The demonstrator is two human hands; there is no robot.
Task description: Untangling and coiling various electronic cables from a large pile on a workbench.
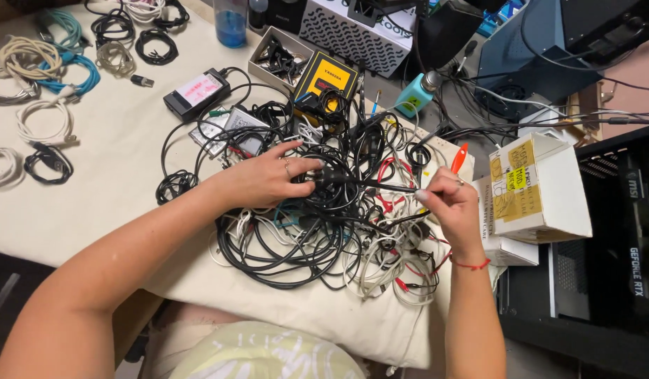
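From the head camera, the left hand (268, 179) grips a black plug (329, 177) on top of a tangled pile of cables (324, 231) lying on the cream-covered table (114, 140). The right hand (451, 210) pinches the thin black cable (381, 185) running from that plug, fingers closed on it. A white cardboard box (542, 189) stands just beside the right hand.
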